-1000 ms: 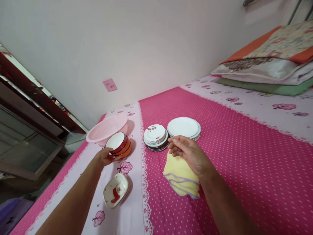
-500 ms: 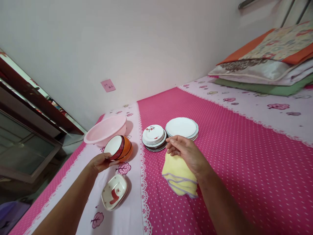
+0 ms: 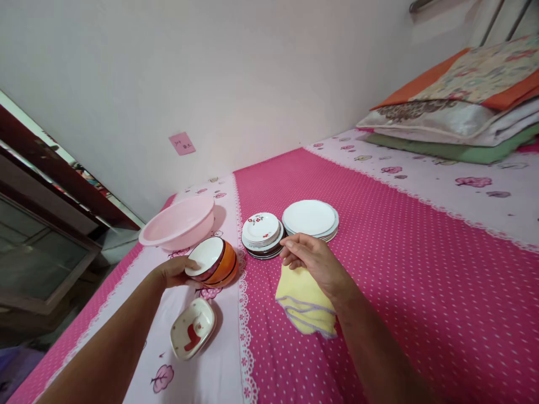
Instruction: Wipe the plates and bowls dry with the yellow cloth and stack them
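Note:
My left hand (image 3: 180,270) grips a small stack of bowls (image 3: 223,264), orange and dark red outside and white inside, with the thumb over the near rim. Below it lies a squarish cream dish (image 3: 192,331) with a red figure in it. My right hand (image 3: 301,252) holds nothing, its fingers loosely bent and apart. Under that hand is a folded yellow cloth (image 3: 305,300) with a purple edge. Just beyond are a stack of small flowered plates (image 3: 261,229) on dark-rimmed ones and a stack of larger white plates (image 3: 309,217).
A pink basin (image 3: 179,224) stands at the back left near the wall. Folded bedding and pillows (image 3: 438,120) are piled at the far right. A pink polka-dot sheet (image 3: 400,269) covers the bed, and its left edge drops off toward a doorway.
My left hand has moved the stacked bowls a little to the right, and they have turned more upright. My right hand has barely moved.

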`<control>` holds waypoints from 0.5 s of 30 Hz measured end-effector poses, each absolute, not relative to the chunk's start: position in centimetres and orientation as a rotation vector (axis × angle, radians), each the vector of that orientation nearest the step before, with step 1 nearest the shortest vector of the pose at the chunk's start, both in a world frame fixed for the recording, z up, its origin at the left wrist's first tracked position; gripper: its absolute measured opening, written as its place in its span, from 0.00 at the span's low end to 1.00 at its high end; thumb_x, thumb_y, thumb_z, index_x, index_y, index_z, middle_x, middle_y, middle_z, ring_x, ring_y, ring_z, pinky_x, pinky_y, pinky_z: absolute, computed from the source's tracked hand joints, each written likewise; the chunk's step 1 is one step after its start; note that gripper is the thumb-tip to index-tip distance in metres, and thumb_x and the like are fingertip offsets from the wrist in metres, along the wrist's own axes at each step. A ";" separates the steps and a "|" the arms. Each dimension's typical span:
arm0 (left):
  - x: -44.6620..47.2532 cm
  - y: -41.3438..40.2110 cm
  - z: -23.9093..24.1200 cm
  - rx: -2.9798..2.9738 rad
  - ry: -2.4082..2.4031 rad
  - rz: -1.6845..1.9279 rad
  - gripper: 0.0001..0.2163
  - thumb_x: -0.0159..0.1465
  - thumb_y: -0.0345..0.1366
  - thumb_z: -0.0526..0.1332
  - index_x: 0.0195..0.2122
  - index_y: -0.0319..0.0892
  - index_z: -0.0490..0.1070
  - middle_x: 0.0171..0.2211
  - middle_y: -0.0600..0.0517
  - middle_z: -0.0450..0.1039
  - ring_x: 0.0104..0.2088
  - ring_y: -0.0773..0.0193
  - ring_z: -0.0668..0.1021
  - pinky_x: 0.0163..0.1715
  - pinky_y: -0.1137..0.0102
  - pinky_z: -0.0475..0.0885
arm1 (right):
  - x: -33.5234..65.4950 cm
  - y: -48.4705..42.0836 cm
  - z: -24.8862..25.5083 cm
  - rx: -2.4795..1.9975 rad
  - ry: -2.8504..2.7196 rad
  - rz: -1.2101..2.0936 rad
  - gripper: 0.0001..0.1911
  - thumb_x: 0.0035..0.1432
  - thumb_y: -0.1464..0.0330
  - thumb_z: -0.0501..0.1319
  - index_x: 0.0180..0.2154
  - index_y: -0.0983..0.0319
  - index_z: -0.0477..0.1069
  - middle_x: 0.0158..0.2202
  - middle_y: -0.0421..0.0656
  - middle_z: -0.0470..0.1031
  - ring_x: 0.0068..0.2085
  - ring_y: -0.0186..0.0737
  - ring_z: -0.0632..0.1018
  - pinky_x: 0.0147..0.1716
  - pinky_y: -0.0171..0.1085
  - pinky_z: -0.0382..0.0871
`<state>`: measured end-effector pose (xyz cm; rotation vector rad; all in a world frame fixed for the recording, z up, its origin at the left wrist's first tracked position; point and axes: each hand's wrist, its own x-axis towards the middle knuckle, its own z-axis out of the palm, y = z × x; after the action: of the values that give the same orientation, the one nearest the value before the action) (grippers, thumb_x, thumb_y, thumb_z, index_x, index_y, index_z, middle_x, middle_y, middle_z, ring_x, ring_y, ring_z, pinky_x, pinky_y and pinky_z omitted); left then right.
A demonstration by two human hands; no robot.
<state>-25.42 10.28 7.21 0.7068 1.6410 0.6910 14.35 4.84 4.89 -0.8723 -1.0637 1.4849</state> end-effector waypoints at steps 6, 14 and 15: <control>-25.0 11.9 8.8 0.816 1.730 0.661 0.27 0.41 0.21 0.71 0.45 0.35 0.76 0.34 0.38 0.83 0.33 0.40 0.85 0.28 0.54 0.85 | 14.0 5.0 4.5 -0.912 -1.139 1.439 0.24 0.48 0.48 0.70 0.36 0.61 0.74 0.31 0.42 0.80 0.29 0.37 0.79 0.30 0.36 0.69; -25.2 11.6 9.8 0.834 1.746 0.701 0.25 0.44 0.25 0.74 0.45 0.36 0.77 0.36 0.39 0.84 0.36 0.39 0.86 0.30 0.52 0.85 | 14.3 5.1 4.3 -0.965 -1.237 1.395 0.20 0.53 0.51 0.66 0.36 0.61 0.74 0.31 0.42 0.80 0.31 0.37 0.79 0.31 0.36 0.69; -25.3 11.4 9.8 0.828 1.742 0.717 0.24 0.45 0.26 0.75 0.46 0.36 0.77 0.37 0.39 0.84 0.36 0.39 0.86 0.30 0.52 0.85 | 14.4 5.1 4.3 -0.969 -1.238 1.393 0.19 0.53 0.52 0.66 0.36 0.61 0.74 0.31 0.42 0.80 0.31 0.38 0.79 0.31 0.36 0.69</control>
<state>-25.31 11.36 9.76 0.8277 1.7415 0.7172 14.41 5.11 4.30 -0.9694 -1.2376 1.3933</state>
